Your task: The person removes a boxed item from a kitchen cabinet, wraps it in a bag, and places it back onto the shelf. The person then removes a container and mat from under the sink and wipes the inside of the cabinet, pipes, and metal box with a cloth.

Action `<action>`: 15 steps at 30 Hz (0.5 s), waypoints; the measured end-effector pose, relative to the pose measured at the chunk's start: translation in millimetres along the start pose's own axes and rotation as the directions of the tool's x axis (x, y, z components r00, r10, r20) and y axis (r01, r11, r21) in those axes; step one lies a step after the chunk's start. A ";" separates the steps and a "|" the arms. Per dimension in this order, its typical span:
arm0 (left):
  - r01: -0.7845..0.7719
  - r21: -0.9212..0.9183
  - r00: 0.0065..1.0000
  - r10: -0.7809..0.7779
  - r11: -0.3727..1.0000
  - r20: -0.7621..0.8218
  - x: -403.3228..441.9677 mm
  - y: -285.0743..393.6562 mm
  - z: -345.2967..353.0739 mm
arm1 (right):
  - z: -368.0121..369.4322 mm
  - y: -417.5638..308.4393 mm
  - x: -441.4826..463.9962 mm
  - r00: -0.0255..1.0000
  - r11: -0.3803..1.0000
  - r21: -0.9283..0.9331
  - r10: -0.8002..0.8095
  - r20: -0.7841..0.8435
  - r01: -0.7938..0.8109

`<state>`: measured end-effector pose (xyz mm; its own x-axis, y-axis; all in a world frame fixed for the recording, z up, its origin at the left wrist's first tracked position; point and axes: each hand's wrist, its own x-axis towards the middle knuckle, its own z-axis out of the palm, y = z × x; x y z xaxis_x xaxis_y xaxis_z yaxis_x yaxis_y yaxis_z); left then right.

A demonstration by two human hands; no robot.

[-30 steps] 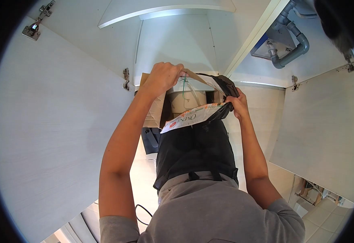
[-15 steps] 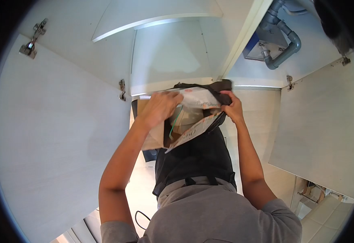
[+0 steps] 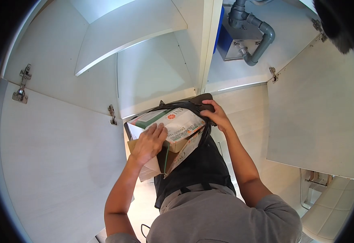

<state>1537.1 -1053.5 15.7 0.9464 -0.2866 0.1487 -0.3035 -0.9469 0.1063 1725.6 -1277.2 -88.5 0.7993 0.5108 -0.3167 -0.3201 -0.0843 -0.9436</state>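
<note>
A printed white-and-brown cardboard box, lettered "ceiling mounted exhaust fan", lies tilted above my lap. Its near side gapes, showing brown cardboard inside and a thin green strip. My left hand rests over the left end of the printed flap, fingers bent onto it and thumb hidden. Black plastic, like a bag, bunches around the far and right sides of the box. At the right corner my right hand grips this plastic between thumb and fingers.
Ahead stands an open white cabinet with a shelf. Its left door and right door are swung wide. Grey drain pipes and a metal box sit in the right compartment. A cream padded piece is at lower right.
The printed flap has come down over much of the opening, my left hand moving down with it. My right hand stays at the right corner on the black plastic. The view has shifted.
</note>
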 end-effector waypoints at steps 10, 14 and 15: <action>-0.092 0.090 0.996 0.090 0.992 0.021 -14.3 32.5 9.8 | 11.5 19.2 5.1 0.867 0.569 -0.710 -0.485 0.118 0.415; -0.060 0.103 0.998 0.061 0.993 -0.015 -19.2 40.7 15.7 | 14.7 33.4 18.7 0.851 0.598 -0.684 -0.522 0.063 0.418; -0.054 0.107 0.998 0.056 0.993 -0.015 -18.2 41.3 12.9 | 15.6 31.9 22.1 0.833 0.591 -0.687 -0.553 0.036 0.422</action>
<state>1508.8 -1089.3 4.6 0.9261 -0.3369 0.1696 -0.3406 -0.9402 -0.0073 1725.1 -1255.2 -124.1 0.8242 0.5025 0.2612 0.4976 -0.4225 -0.7575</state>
